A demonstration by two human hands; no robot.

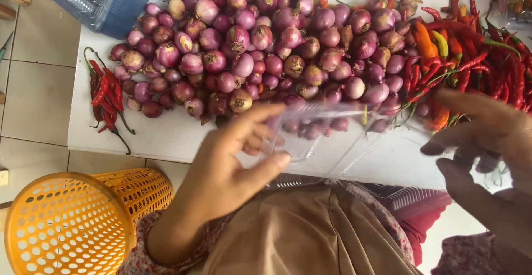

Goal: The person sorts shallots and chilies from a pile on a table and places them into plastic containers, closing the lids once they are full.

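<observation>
Item: clear plastic container (343, 142), held between my two hands above the edge of the white table (166, 134). My left hand (233, 164) pinches its near-left wall, thumb below, fingers over the rim. My right hand (487, 142) closes on its right end, fingers curled round the plastic. Just beyond my grip: a heap of purple shallots (249, 48). Beyond my right hand: red chillies (476, 59), some orange. Left of my left hand, a small bunch of chillies (105, 98); below it, an orange perforated basket (72, 225).
</observation>
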